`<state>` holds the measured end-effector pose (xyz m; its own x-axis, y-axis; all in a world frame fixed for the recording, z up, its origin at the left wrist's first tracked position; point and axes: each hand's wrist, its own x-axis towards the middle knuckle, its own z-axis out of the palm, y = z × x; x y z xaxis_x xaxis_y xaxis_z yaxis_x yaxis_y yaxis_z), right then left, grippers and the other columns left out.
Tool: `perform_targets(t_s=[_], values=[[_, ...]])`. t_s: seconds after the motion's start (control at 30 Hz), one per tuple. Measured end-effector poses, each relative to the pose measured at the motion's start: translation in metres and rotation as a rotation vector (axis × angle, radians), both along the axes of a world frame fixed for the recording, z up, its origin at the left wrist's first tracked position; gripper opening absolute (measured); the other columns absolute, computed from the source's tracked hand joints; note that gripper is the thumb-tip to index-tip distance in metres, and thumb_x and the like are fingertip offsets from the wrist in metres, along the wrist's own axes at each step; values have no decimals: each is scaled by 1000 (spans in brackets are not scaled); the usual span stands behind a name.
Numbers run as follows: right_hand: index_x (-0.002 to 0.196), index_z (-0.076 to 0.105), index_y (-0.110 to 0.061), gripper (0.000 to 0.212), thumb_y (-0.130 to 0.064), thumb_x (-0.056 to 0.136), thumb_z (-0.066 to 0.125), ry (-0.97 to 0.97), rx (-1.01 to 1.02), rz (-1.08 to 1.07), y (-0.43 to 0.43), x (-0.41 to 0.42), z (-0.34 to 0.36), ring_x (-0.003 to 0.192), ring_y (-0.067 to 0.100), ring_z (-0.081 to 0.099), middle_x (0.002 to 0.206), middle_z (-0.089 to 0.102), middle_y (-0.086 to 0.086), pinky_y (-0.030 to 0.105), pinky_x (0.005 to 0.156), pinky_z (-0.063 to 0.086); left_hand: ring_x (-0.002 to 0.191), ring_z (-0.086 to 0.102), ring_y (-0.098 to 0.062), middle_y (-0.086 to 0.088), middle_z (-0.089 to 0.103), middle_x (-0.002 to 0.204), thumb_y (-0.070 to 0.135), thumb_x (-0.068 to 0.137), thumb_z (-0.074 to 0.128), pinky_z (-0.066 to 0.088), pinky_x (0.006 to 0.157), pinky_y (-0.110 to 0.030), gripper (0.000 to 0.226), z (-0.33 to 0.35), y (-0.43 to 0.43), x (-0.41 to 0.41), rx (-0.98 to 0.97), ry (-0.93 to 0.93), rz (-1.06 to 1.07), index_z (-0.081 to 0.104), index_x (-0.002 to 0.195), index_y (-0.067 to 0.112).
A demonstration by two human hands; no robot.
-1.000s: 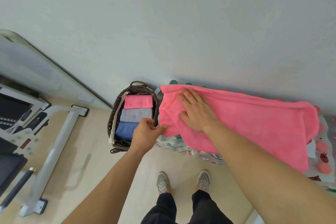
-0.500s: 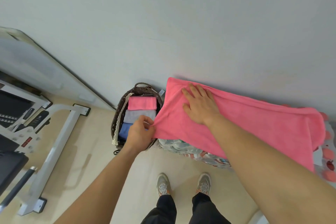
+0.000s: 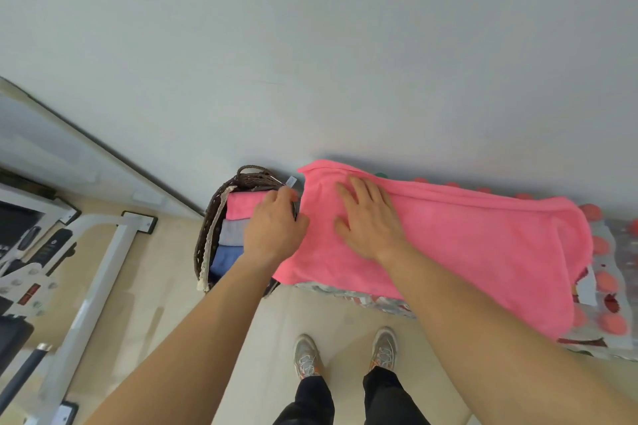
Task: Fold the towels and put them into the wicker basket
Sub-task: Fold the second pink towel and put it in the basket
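Cataloguing item one: where does your pink towel (image 3: 448,252) lie, and which way does it run?

Item one: spread over the patterned tablecloth (image 3: 611,286), long axis left to right along the wall (image 3: 310,45). Its left end is just beside the wicker basket (image 3: 221,203). Your right hand (image 3: 366,217) lies flat on that left end, fingers spread, pressing down. Your left hand (image 3: 272,228) sits at the towel's left edge, over the basket's right rim, fingers curled. Whether they pinch the cloth, I cannot tell.

Item two: which hand is nearer for the fold?

Your left, by my judgement. It is at the short edge, and the far end lies well apart to your right, so a fold would likely travel rightward along the long axis.

Item three, basket?

Against the wall, left of the table. It holds a folded pink towel (image 3: 241,205), a grey towel (image 3: 233,231) and a blue towel (image 3: 224,257) in a row.

Item four, room?

Pale floor (image 3: 138,286); exercise machine (image 3: 86,269) further left.
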<state>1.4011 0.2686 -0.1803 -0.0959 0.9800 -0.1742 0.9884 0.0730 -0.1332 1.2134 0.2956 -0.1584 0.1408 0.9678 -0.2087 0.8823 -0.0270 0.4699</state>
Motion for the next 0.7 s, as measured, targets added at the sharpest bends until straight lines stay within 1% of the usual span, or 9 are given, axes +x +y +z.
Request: perform_targets(t_s=[0.07, 0.13, 0.17, 0.27, 0.33, 0.4, 0.5, 0.6, 0.7], values=[[150, 35, -17, 68, -46, 88, 43, 28, -8, -4, 1, -2, -9, 144, 32, 25, 158, 28, 9, 49, 118, 20, 103, 57, -32, -5, 62, 112, 21, 84, 49, 50, 82, -44, 32, -9, 11, 19, 88, -82, -154, 64, 112, 16], [151, 33, -17, 68, -47, 90, 38, 15, 8, -37, 5, -3, -14, 148, 29, 18, 161, 24, 6, 49, 120, 14, 102, 56, -32, -3, 64, 113, 25, 78, 37, 50, 81, -45, 46, -16, 21, 32, 137, -43, -276, 66, 113, 15], [151, 34, -17, 68, -47, 90, 33, 1, 27, -61, 7, -3, -15, 148, 29, 18, 160, 25, 6, 50, 120, 14, 103, 55, -32, -3, 63, 116, 27, 75, 34, 50, 83, -45, 52, -18, 25, 38, 161, -20, -318, 65, 114, 15], [146, 42, -14, 70, -47, 86, 25, -26, 66, -163, 11, 4, -16, 145, 30, 26, 156, 35, 8, 53, 119, 18, 107, 54, -35, -9, 53, 131, 24, 73, 43, 49, 87, -47, 49, -27, 36, 46, 219, 3, -334, 59, 117, 11], [144, 45, -13, 66, -44, 87, 32, -44, 92, -241, 9, 14, -17, 141, 33, 33, 154, 39, 11, 54, 116, 22, 110, 52, -36, -7, 40, 144, 23, 74, 50, 48, 91, -46, 52, -29, 39, 45, 150, 1, -285, 50, 125, 15], [143, 47, -12, 64, -41, 87, 37, -62, 106, -296, 2, 27, -16, 138, 35, 36, 151, 41, 14, 56, 115, 23, 113, 51, -37, 0, 32, 149, 24, 77, 51, 47, 91, -45, 57, -27, 40, 45, 46, -5, -269, 41, 133, 22], [143, 47, -12, 64, -40, 86, 35, -82, 120, -319, -19, 48, -10, 136, 35, 39, 150, 43, 15, 55, 115, 26, 115, 48, -37, -5, 36, 144, 26, 79, 53, 46, 88, -46, 60, -14, 42, 51, -30, 107, -217, 35, 136, 18], [140, 50, -13, 61, -38, 85, 43, -81, 159, -393, -46, 81, 1, 130, 37, 42, 144, 47, 15, 54, 113, 28, 117, 45, -38, -11, 40, 143, 21, 74, 58, 47, 88, -46, 63, -2, 34, 75, 86, 234, -209, 40, 134, 11], [139, 51, -11, 61, -35, 82, 49, -82, 168, -571, -77, 133, 10, 124, 39, 44, 138, 50, 17, 53, 109, 34, 114, 51, -36, -9, 50, 139, 21, 71, 60, 49, 88, -45, 62, -2, 8, 124, 242, 132, -404, 51, 132, 14]])
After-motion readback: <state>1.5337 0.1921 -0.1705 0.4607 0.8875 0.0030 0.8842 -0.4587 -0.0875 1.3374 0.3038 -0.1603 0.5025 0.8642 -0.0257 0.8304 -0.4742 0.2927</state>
